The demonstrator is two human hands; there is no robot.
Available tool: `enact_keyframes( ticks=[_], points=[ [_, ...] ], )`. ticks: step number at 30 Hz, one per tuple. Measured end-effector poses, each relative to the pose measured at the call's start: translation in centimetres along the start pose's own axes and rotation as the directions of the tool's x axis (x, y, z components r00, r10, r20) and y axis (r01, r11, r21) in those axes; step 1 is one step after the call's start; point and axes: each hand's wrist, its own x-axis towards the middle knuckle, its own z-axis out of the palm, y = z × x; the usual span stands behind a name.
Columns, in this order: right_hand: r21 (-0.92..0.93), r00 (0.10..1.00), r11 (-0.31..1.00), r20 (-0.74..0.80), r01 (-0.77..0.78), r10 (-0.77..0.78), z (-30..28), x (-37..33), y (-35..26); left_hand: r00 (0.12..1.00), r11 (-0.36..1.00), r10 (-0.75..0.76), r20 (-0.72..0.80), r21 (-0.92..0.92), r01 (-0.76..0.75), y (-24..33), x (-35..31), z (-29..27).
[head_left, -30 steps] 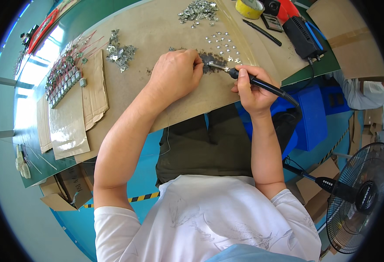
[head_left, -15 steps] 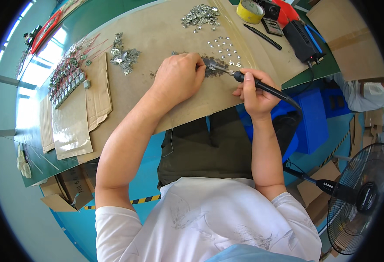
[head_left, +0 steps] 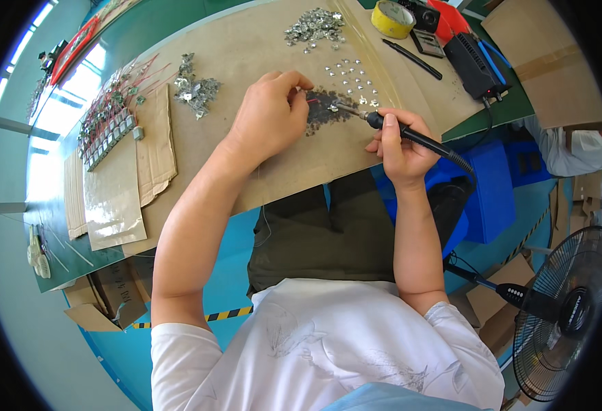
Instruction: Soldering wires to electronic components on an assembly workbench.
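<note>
Lying at 9 o'clock of the view is a pale object (head_left: 37,257), and its kind I cannot tell. At 10 o'clock there is a row of small blocks with red wires (head_left: 111,140), just beside a cardboard piece (head_left: 156,151). Between 10 and 11 o'clock, a loose pile of metal bits (head_left: 197,94) rests on the brown work surface (head_left: 239,51).

The left hand (head_left: 270,113) is between 11 and 12 o'clock. Its fingers are curled inward, with the tips near a short red wire (head_left: 312,101); whether they grip it, I cannot tell. Far above, at 12 o'clock, is a bigger heap of shiny pieces (head_left: 315,26). Under the wire, also near 12 o'clock, spreads a dark stained patch (head_left: 323,122), and on it lies a small metal part (head_left: 334,107). At 1 o'clock, similar small parts (head_left: 352,79) stand in loose rows, apart from each other.

The right hand (head_left: 407,151) is at 2 o'clock, its fingers closed around a black soldering iron (head_left: 421,139). The iron points toward 10 o'clock, and its tip is at the metal part; contact is too small to confirm. Farther out at 2 o'clock is a black box (head_left: 475,65), and at 4 o'clock a fan (head_left: 565,315).
</note>
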Motion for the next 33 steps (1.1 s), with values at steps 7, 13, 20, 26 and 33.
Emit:
enact_keyframes(
  ticks=[7,13,20,26,33],
  points=[
    [0.006,1.000,1.000,-0.014,0.000,0.000,0.1,-0.1,0.1,0.985,0.893,0.157,0.071,0.416,-0.172,0.2,-0.4,0.3],
    [-0.035,1.000,0.999,0.003,0.025,-0.025,-0.1,-0.1,0.0,0.988,0.883,0.140,0.069,0.442,-0.156,0.0,-0.3,0.5],
    [-0.061,1.000,0.998,0.015,0.023,-0.022,0.0,-0.1,0.0,0.990,0.880,0.127,0.058,0.454,-0.140,-0.5,-0.3,0.7],
    [0.065,1.000,0.998,-0.027,-0.006,0.008,0.0,-0.2,0.1,0.986,0.824,0.141,0.089,0.541,-0.167,-0.9,0.0,1.2],
    [-0.011,1.000,1.000,0.001,-0.007,0.007,-0.1,-0.2,0.0,0.984,0.895,0.176,0.016,0.415,-0.167,-0.3,-0.3,1.2]
  ],
)
